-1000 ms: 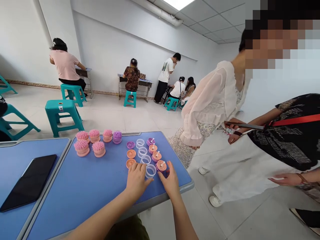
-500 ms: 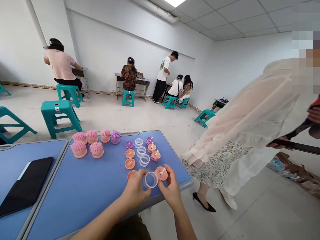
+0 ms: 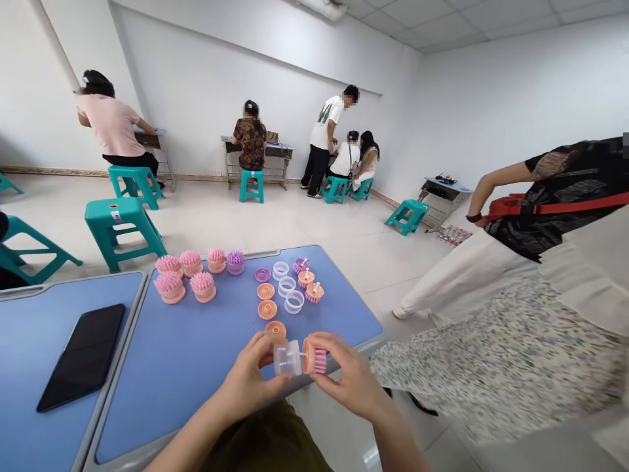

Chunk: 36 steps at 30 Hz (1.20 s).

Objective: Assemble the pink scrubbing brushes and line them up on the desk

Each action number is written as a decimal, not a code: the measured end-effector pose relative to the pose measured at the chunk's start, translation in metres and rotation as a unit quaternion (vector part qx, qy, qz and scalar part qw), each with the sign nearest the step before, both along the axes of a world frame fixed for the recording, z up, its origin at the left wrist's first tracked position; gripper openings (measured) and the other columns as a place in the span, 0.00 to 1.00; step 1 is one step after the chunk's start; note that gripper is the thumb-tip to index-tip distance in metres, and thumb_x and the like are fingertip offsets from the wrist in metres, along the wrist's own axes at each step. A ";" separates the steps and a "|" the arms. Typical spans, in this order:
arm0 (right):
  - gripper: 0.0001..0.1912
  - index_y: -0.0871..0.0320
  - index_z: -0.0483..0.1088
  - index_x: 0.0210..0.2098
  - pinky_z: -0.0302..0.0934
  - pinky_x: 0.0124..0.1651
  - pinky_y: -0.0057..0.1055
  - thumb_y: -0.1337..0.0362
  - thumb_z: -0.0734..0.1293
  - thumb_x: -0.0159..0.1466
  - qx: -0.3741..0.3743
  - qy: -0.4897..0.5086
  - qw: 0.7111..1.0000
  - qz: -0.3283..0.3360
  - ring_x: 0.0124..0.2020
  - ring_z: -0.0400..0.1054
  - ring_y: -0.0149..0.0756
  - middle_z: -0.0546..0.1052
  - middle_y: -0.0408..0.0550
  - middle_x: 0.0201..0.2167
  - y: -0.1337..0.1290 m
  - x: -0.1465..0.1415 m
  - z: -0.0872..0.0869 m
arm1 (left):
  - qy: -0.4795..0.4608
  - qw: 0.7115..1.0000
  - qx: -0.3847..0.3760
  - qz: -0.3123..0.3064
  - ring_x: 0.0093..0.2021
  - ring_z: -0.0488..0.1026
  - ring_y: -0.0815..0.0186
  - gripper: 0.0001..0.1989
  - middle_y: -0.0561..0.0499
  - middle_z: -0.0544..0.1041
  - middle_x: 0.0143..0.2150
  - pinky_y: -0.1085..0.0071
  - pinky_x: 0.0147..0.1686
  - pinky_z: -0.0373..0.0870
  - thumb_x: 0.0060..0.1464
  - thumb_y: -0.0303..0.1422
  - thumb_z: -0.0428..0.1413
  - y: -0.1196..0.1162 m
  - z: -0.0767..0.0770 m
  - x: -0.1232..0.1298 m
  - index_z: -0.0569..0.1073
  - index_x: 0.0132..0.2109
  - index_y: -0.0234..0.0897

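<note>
My left hand (image 3: 253,373) grips a clear plastic ring (image 3: 287,358), turned on its side. In my right hand (image 3: 348,373) is an orange brush head with pink bristles (image 3: 315,357); its white stem points left into the ring's mouth. Just beyond my left fingers lies an orange disc (image 3: 276,329), partly covered. Farther back stand a column of orange discs (image 3: 267,309) with a purple disc (image 3: 263,275), a column of clear rings (image 3: 294,301), and stemmed brush heads (image 3: 314,292) lying bristles down.
Several assembled pink brushes (image 3: 170,287) and a purple brush (image 3: 235,262) stand at the back left of the blue table (image 3: 196,367). A black phone (image 3: 83,357) lies on the adjoining table. People stand close on the right; teal stools (image 3: 122,226) are beyond.
The ring and the brush head have been turned on their sides to face each other, and the stem now reaches into the ring. The people at right have shifted.
</note>
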State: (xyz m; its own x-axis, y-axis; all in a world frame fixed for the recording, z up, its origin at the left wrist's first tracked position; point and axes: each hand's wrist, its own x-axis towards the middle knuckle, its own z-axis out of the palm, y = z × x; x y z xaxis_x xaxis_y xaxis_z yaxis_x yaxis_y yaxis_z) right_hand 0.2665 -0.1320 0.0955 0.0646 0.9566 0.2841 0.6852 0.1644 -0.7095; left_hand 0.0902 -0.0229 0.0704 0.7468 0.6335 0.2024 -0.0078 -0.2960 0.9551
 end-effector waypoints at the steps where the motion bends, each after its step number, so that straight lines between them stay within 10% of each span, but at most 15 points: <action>1: 0.21 0.52 0.64 0.49 0.60 0.53 0.40 0.71 0.64 0.56 -0.003 -0.002 1.000 0.011 0.51 0.64 0.41 0.71 0.49 0.48 0.000 -0.001 -0.001 | -0.001 1.000 -0.013 -0.016 0.39 0.71 0.64 0.16 0.48 0.71 0.41 0.67 0.41 0.71 0.44 0.28 0.56 -0.001 0.000 -0.001 0.69 0.43 0.37; 7: 0.24 0.52 0.64 0.50 0.62 0.50 0.34 0.71 0.66 0.55 -0.037 0.082 0.995 0.040 0.50 0.65 0.38 0.67 0.49 0.50 0.001 -0.007 -0.006 | 0.035 0.998 -0.048 -0.021 0.34 0.72 0.64 0.16 0.50 0.74 0.36 0.69 0.37 0.72 0.44 0.30 0.56 -0.008 0.001 -0.002 0.68 0.44 0.35; 16: 0.22 0.55 0.64 0.51 0.66 0.44 0.32 0.66 0.66 0.57 -0.083 0.122 0.987 0.061 0.41 0.68 0.37 0.72 0.48 0.44 0.002 -0.011 -0.010 | 0.088 0.990 0.105 -0.024 0.36 0.72 0.64 0.16 0.48 0.76 0.40 0.71 0.36 0.69 0.47 0.31 0.53 -0.010 0.001 -0.012 0.68 0.46 0.37; 30: 0.25 0.54 0.65 0.50 0.62 0.50 0.35 0.73 0.65 0.52 -0.034 0.085 0.992 0.083 0.47 0.66 0.39 0.71 0.49 0.47 0.000 -0.011 -0.009 | 0.131 0.977 -0.148 -0.075 0.22 0.67 0.68 0.21 0.57 0.66 0.21 0.72 0.27 0.66 0.57 0.48 0.40 -0.013 -0.001 -0.006 0.66 0.36 0.35; 36: 0.16 0.57 0.67 0.46 0.65 0.39 0.31 0.63 0.65 0.57 -0.101 0.120 0.988 0.012 0.34 0.69 0.36 0.75 0.46 0.35 0.002 -0.017 -0.015 | 0.102 0.994 0.005 -0.033 0.35 0.71 0.63 0.14 0.49 0.74 0.36 0.68 0.36 0.69 0.49 0.34 0.52 -0.017 -0.005 -0.007 0.66 0.44 0.36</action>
State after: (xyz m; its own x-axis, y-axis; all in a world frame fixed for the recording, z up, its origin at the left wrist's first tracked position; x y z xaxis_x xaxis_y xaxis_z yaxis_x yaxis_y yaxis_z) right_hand 0.2497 -0.1302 0.0806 0.0839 0.9943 0.0663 0.4919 0.0165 -0.8705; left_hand 0.0832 -0.0400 0.0654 0.8123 0.5813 0.0482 0.1665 -0.3104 0.9359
